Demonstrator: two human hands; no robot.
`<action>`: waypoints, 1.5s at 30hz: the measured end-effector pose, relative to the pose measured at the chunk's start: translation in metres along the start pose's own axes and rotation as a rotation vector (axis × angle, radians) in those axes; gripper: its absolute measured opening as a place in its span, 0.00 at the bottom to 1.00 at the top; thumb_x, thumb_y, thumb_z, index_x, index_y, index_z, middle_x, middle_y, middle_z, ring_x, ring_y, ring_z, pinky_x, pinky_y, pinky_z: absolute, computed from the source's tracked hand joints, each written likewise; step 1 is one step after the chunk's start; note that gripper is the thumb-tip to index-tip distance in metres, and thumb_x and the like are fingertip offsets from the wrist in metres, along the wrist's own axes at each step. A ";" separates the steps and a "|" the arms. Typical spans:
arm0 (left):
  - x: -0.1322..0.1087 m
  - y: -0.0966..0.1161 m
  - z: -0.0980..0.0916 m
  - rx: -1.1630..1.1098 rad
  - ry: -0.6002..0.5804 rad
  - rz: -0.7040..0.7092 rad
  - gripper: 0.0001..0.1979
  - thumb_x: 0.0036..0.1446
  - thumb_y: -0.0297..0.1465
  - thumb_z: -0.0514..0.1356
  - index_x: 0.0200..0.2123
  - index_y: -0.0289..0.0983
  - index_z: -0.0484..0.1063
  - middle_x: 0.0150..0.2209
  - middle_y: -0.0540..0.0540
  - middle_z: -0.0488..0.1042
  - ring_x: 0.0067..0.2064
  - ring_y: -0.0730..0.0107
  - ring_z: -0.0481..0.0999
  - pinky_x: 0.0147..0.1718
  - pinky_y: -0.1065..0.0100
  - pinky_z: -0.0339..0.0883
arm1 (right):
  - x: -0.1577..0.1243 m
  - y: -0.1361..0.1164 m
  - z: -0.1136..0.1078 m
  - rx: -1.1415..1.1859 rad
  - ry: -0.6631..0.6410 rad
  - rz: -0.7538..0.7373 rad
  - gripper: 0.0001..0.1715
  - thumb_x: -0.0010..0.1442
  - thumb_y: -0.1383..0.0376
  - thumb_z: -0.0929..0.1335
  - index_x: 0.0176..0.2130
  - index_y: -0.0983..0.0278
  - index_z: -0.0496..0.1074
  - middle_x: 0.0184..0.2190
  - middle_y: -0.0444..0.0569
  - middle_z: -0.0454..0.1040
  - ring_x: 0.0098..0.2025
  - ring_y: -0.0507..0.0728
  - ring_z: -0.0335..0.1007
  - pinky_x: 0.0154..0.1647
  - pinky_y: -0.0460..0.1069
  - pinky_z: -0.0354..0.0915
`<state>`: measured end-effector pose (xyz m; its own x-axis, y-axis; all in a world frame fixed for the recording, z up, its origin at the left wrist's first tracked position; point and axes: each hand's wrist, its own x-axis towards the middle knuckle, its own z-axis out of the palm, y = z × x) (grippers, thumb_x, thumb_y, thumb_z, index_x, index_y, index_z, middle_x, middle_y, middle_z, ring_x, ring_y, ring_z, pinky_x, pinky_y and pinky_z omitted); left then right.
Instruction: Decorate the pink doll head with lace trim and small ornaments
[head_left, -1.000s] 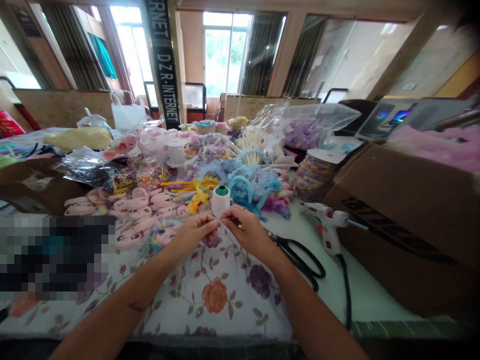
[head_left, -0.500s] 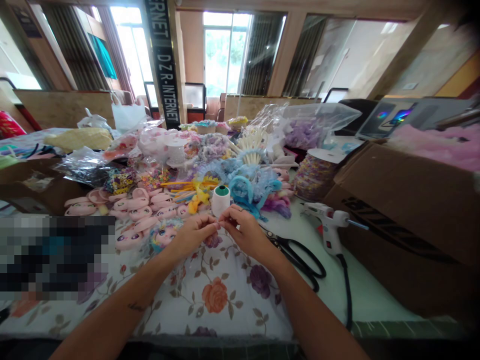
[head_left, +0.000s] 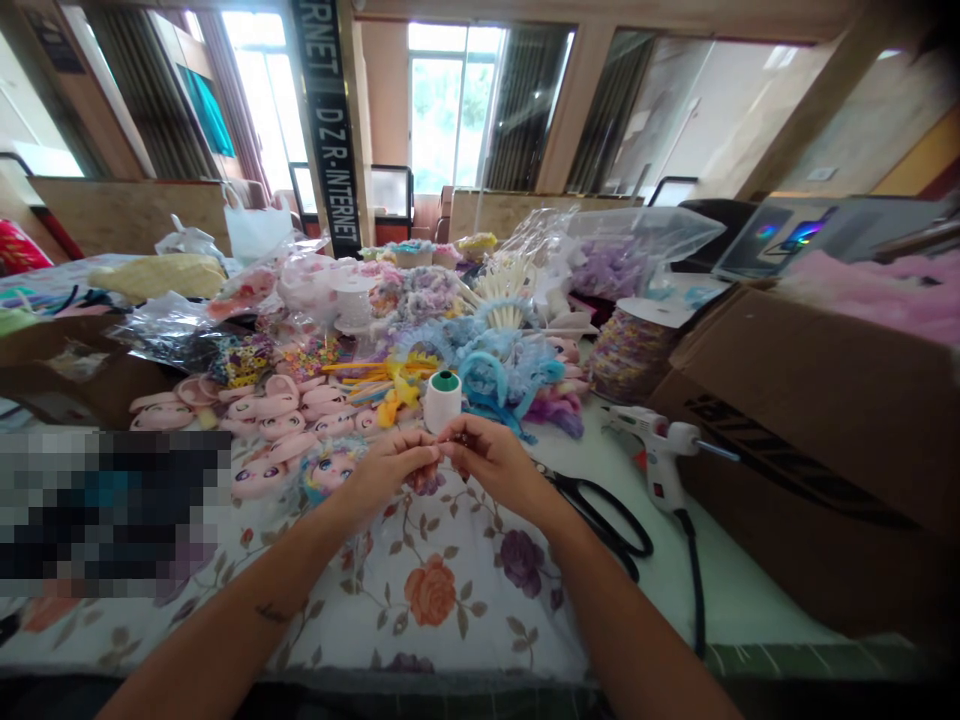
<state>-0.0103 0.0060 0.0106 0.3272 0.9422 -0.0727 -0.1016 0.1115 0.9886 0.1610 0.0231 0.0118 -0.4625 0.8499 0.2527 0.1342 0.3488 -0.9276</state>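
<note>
Above the floral cloth [head_left: 360,620], my left hand [head_left: 401,465] and my right hand [head_left: 487,462] meet fingertip to fingertip, each in a pinch. Whatever lies between the fingers is too small to make out. Just behind them stands a white thread cone [head_left: 442,405] with a green core. A doll head [head_left: 330,468] with curly pastel hair lies beside my left wrist. To the right of my right hand, black-handled scissors [head_left: 604,515] rest partly hidden behind the forearm.
A glue gun [head_left: 664,460] with a dark cord lies right, against a large cardboard box [head_left: 817,450]. Several pink doll heads [head_left: 277,420] lie left. Behind are blue tulle and ribbon [head_left: 502,365], a spool of multicolored yarn [head_left: 634,350] and plastic bags [head_left: 645,235].
My right hand has shifted slightly so its fingers overlap the left fingertips more closely. My left hand stays nearly where it was, and the objects on the table have not moved.
</note>
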 end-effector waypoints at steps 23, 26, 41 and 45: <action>-0.009 -0.017 0.000 0.624 0.282 0.567 0.06 0.52 0.31 0.62 0.32 0.43 0.80 0.31 0.43 0.74 0.37 0.61 0.70 0.45 0.64 0.61 | 0.002 -0.001 0.008 0.027 0.119 0.096 0.20 0.54 0.50 0.69 0.27 0.63 0.67 0.17 0.40 0.62 0.19 0.49 0.57 0.20 0.45 0.54; -0.010 -0.014 0.001 0.569 0.355 0.536 0.05 0.52 0.32 0.62 0.30 0.42 0.80 0.30 0.44 0.75 0.35 0.62 0.71 0.42 0.64 0.62 | 0.001 -0.006 0.010 0.161 0.115 0.105 0.19 0.53 0.51 0.71 0.31 0.64 0.68 0.20 0.40 0.63 0.20 0.49 0.59 0.21 0.45 0.57; 0.001 0.004 -0.009 -0.542 0.201 0.060 0.03 0.55 0.28 0.62 0.32 0.33 0.73 0.29 0.48 0.75 0.30 0.78 0.74 0.31 0.77 0.71 | -0.002 0.000 0.031 0.523 -0.101 0.336 0.22 0.50 0.53 0.73 0.36 0.63 0.65 0.28 0.45 0.77 0.33 0.54 0.76 0.41 0.52 0.70; 0.002 0.003 -0.008 -0.579 0.235 0.077 0.01 0.56 0.26 0.61 0.32 0.34 0.72 0.31 0.47 0.76 0.33 0.77 0.75 0.35 0.76 0.71 | -0.004 -0.003 0.032 0.589 -0.166 0.352 0.20 0.56 0.50 0.69 0.34 0.64 0.66 0.26 0.46 0.77 0.30 0.53 0.76 0.40 0.51 0.70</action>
<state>-0.0178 0.0105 0.0123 0.0898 0.9913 -0.0965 -0.6305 0.1316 0.7649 0.1345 0.0056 0.0051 -0.6127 0.7849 -0.0919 -0.1742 -0.2476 -0.9531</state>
